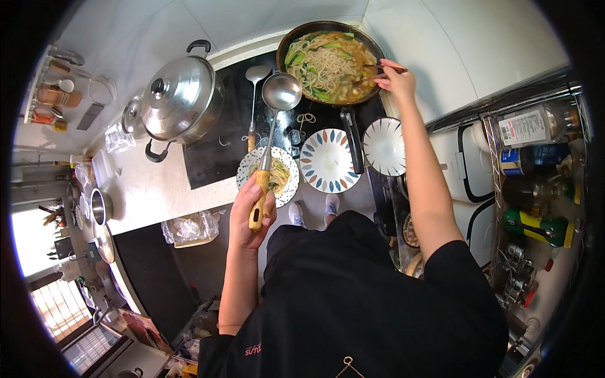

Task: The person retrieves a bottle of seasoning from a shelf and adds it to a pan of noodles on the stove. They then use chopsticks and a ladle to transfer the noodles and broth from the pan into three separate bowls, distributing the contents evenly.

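My left hand (253,215) grips the wooden handle of a metal ladle (281,92), its bowl raised over the stove beside the pan. With chopsticks (378,71), my right hand (397,80) reaches into the right side of a black frying pan (352,111) of noodles (326,64), leafy greens and brownish broth. Beneath the ladle handle, a dotted plate (243,172) bears some noodles and greens. A plate with a leaf-pattern rim (328,158) lies below the pan, partly behind its handle. Another patterned plate (383,146) is right of it, partly hidden by my right arm.
A lidded steel pot (177,101) stands at the left of the cooktop (203,165). A spatula (254,104) with a wooden handle lies beside the pan. Walls rise behind and to the right. Jars and bottles (524,127) fill a rack at right; a steel bowl (100,207) sits far left.
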Demonstrator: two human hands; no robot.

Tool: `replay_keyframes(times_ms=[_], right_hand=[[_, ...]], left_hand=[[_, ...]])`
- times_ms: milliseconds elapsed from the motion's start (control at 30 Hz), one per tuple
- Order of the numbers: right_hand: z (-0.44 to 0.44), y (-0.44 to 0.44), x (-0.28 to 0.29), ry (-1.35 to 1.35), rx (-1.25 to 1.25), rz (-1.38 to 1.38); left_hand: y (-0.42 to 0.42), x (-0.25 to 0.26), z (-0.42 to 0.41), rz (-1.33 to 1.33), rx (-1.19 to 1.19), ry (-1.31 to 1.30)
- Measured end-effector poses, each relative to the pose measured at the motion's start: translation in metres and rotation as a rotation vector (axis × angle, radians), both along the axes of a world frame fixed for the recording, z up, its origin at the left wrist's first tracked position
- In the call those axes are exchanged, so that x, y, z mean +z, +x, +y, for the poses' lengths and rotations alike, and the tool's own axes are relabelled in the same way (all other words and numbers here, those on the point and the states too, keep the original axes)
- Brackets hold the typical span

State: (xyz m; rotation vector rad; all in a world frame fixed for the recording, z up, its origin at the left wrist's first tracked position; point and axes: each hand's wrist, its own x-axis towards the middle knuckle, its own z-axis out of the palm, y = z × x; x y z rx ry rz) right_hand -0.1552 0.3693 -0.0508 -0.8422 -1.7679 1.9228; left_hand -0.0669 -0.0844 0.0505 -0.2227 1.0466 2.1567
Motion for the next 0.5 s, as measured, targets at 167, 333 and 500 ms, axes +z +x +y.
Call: replay_keyframes(times_ms=[167,333,500], right_hand=[[-0.030,-0.058,-0.026,-0.166,-0.039,0.201],[-0.034,-0.091,-0.032,0.051,-0.078,0.214],[-0.045,-0.105,-0.026,-0.117,-0.112,0.163]], left_hand=[[-0.006,0.006,0.022,0.123,-0.031,-0.126],[-0.029,0.006,0.047,0.272,-0.079,-0.284],[-0.074,-0.023,0.066,0.470,-0.131,-0.507]])
